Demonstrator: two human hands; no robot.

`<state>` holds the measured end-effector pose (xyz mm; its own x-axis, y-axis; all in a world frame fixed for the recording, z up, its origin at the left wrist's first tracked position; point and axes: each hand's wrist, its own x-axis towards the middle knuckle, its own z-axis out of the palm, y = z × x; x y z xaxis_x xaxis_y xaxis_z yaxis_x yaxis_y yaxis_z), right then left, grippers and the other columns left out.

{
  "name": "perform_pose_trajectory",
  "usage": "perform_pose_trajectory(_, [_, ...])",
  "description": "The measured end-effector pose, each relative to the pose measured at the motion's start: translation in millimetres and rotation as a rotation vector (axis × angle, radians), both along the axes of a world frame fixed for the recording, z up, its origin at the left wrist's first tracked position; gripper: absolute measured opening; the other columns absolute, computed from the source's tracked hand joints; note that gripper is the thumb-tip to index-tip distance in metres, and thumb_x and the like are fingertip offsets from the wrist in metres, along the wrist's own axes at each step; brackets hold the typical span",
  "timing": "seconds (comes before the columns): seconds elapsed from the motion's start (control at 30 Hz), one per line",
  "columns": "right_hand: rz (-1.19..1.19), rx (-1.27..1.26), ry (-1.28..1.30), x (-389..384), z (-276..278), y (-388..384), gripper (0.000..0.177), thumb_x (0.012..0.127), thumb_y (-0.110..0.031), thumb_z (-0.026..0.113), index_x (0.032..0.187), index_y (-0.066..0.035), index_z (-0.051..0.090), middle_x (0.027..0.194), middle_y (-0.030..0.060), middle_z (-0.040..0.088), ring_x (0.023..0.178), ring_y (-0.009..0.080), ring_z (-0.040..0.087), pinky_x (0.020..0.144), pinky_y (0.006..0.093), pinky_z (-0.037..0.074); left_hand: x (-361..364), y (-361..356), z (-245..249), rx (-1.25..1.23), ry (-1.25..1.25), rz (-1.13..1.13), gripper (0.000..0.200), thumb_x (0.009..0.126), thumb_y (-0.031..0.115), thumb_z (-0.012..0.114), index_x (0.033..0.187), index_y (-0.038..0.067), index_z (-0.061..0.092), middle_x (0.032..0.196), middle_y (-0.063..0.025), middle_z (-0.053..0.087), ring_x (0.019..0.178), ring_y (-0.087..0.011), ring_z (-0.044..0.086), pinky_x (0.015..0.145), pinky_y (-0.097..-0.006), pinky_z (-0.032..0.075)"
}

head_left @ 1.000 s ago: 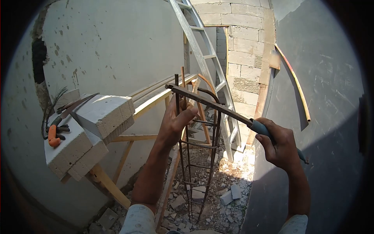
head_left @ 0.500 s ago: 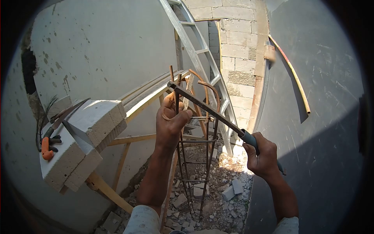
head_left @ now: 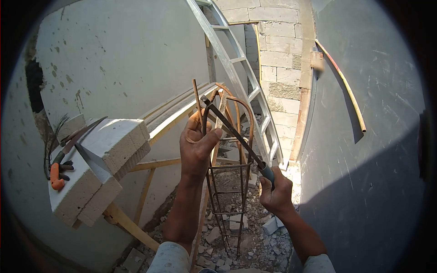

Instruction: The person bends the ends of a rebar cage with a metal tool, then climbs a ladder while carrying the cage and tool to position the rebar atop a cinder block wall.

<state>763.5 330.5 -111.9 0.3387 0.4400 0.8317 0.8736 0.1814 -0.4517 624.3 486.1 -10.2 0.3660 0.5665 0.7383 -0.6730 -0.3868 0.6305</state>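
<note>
My left hand (head_left: 196, 152) is wrapped around an upright rebar (head_left: 204, 119) at the top of a rebar cage (head_left: 229, 166). In my right hand (head_left: 278, 193) is the sleeved grip of a steel rebar bending bar (head_left: 236, 136). The bender slants up to the left, its far end at the top of that rebar, which now leans over toward the tool. A second straight rebar (head_left: 196, 93) rises beside my left fingers. Two other rebars, including a curved rebar (head_left: 249, 111), arch over at the cage's far side.
An aluminium ladder (head_left: 230, 66) leans behind the cage. White blocks (head_left: 111, 141) on the left carry a handsaw with an orange handle (head_left: 56, 177). Rubble (head_left: 268, 241) covers the ground. A bent pipe (head_left: 343, 82) lies against the grey panel (head_left: 364, 182) on the right.
My right hand has swung down and left with the bending bar, which is now steeper. The rebar top in my left hand has bent over to the right.
</note>
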Motion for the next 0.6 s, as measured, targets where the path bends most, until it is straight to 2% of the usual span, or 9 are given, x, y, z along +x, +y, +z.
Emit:
perform_pose_trajectory(0.1, [0.040, 0.024, 0.063, -15.6, -10.3, 11.1, 0.019, 0.093, -0.019, 0.061, 0.093, -0.002, 0.053, 0.064, 0.0149, 0.054, 0.054, 0.0352, 0.060, 0.051, 0.0396, 0.045, -2.4, 7.2, -3.4, -0.025, 0.056, 0.111, 0.049, 0.083, 0.007, 0.070, 0.125, -0.004, 0.049, 0.106, -0.0082, 0.062, 0.094, -0.0111, 0.060, 0.086, -0.0270, 0.049])
perform_pose_trajectory(0.2, [0.054, 0.058, 0.153, -29.5, -27.7, 25.5, 0.020, 0.091, -0.020, 0.063, 0.092, -0.004, 0.052, 0.065, 0.0153, 0.058, 0.055, 0.0353, 0.062, 0.050, 0.0407, 0.046, 8.4, 1.0, -0.3, -0.044, -0.054, 0.034, 0.049, 0.084, 0.004, 0.069, 0.127, -0.005, 0.048, 0.106, -0.0088, 0.062, 0.092, -0.0107, 0.061, 0.084, -0.0262, 0.049])
perform_pose_trajectory(0.33, [0.069, 0.073, 0.231, -35.0, -38.3, 35.6, 0.020, 0.092, -0.021, 0.062, 0.095, -0.004, 0.052, 0.066, 0.0153, 0.058, 0.057, 0.0355, 0.063, 0.051, 0.0406, 0.047, 11.4, -4.6, -1.2, -0.049, -0.040, 0.098, 0.050, 0.084, 0.001, 0.069, 0.129, -0.005, 0.046, 0.106, -0.0096, 0.062, 0.092, -0.0100, 0.060, 0.082, -0.0249, 0.050])
perform_pose_trajectory(0.5, [0.025, 0.109, 0.256, -39.7, -39.6, 35.7, 0.021, 0.094, -0.023, 0.060, 0.096, -0.003, 0.052, 0.065, 0.0155, 0.057, 0.058, 0.0365, 0.063, 0.052, 0.0414, 0.046, 24.0, -3.9, -0.9, -0.075, -0.079, 0.101, 0.048, 0.086, -0.004, 0.066, 0.129, -0.005, 0.044, 0.094, -0.0047, 0.060, 0.076, -0.0059, 0.060, 0.066, -0.0186, 0.049])
perform_pose_trajectory(0.6, [0.083, 0.123, 0.267, -35.6, -47.3, 40.8, 0.022, 0.096, -0.024, 0.057, 0.092, -0.003, 0.051, 0.064, 0.0156, 0.055, 0.055, 0.0369, 0.061, 0.050, 0.0410, 0.044, 19.2, -1.4, -5.0, -0.024, 0.043, 0.133, 0.049, 0.085, -0.003, 0.068, 0.127, -0.003, 0.044, 0.097, -0.0048, 0.060, 0.081, -0.0054, 0.060, 0.067, -0.0183, 0.050])
